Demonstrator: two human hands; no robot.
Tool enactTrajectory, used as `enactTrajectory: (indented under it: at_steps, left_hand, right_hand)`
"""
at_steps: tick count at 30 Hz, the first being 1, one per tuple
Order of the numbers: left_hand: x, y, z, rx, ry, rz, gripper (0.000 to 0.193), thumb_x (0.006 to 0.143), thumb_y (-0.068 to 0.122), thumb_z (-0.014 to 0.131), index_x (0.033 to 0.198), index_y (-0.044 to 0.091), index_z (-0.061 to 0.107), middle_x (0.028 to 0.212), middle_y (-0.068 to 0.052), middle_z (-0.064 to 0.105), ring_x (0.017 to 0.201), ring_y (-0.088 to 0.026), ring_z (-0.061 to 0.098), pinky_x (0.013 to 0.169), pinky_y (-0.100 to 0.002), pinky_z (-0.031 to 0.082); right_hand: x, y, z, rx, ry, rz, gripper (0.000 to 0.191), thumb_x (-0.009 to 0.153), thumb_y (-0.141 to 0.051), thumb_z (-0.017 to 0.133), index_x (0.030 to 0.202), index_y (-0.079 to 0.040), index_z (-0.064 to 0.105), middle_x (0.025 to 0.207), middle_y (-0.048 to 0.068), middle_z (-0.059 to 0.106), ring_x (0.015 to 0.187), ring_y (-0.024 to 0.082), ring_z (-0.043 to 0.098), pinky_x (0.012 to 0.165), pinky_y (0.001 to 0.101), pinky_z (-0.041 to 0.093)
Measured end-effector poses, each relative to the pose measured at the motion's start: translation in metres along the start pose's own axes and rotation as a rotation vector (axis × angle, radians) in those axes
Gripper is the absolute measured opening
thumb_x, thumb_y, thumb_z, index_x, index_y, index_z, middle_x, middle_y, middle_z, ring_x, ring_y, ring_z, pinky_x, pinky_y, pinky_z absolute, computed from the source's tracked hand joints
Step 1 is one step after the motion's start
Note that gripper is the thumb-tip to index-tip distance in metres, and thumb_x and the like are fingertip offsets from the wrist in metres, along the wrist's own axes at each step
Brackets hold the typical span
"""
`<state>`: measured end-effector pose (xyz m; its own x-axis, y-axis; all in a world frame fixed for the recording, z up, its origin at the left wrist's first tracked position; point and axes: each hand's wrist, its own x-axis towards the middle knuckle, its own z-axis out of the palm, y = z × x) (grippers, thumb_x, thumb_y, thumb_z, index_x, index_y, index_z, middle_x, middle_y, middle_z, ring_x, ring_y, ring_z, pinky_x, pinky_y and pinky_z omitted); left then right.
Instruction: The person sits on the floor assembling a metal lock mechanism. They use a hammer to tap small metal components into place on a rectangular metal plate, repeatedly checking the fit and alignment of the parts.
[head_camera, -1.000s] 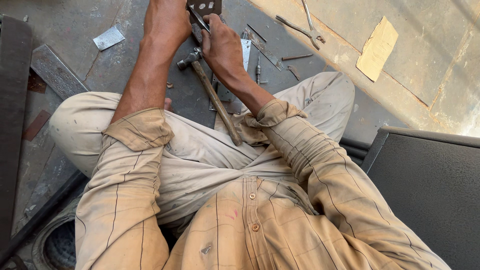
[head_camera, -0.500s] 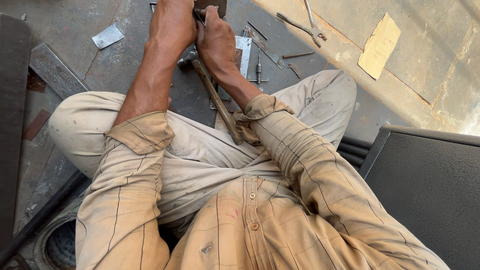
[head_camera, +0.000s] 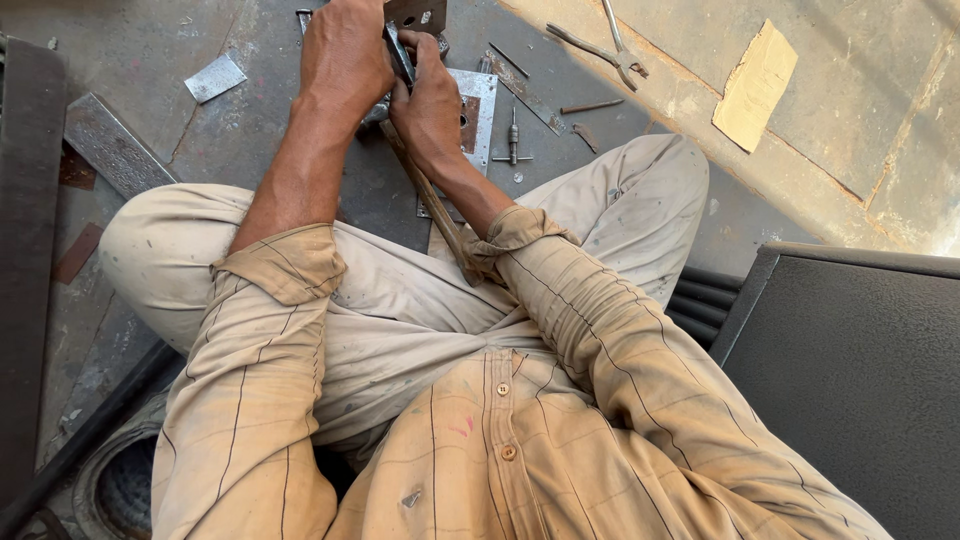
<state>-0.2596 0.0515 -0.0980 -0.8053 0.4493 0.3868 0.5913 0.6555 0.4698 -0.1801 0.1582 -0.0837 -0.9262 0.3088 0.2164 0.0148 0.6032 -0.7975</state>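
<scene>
My left hand (head_camera: 345, 55) and right hand (head_camera: 428, 105), each grip clamped on the small metal bracket (head_camera: 412, 22) above the steel plate (head_camera: 478, 100) on the floor, treat it as stiff, sharp-edged, best held by its flat sides.

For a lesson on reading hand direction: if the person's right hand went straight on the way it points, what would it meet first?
The right hand points up-frame, away from the body. It would probably first meet the dark perforated metal piece just beyond its fingers, though depth is unclear.

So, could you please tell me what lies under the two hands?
A hammer's wooden handle and a square metal plate show beneath them; the hammer head and whatever the hands clasp stay covered.
</scene>
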Motion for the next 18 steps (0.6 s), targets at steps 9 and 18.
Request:
enactTrajectory:
  at_steps: [9, 18]
  left_hand:
    - [-0.006, 0.021, -0.017, 0.009, -0.016, 0.035, 0.031, 0.086, -0.004, 0.079, 0.115, -0.001, 0.071, 0.103, -0.021, 0.071, 0.091, -0.037, 0.073, 0.081, -0.043, 0.060]
    - [-0.016, 0.031, -0.017, -0.002, -0.006, 0.047, 0.029, 0.088, -0.003, 0.079, 0.116, -0.002, 0.071, 0.116, -0.018, 0.069, 0.099, -0.038, 0.072, 0.086, -0.043, 0.059]
  right_hand:
    - [-0.010, 0.003, -0.028, 0.255, -0.142, 0.148, 0.056, 0.087, -0.016, 0.077, 0.134, -0.003, 0.050, 0.127, 0.018, 0.066, 0.118, 0.029, 0.070, 0.096, 0.0375, 0.060]
    - [-0.127, 0.017, -0.083, -0.292, -0.631, 0.222, 0.055, 0.086, -0.027, 0.071, 0.131, -0.001, 0.053, 0.100, 0.024, 0.070, 0.091, 0.041, 0.070, 0.083, 0.0481, 0.054]
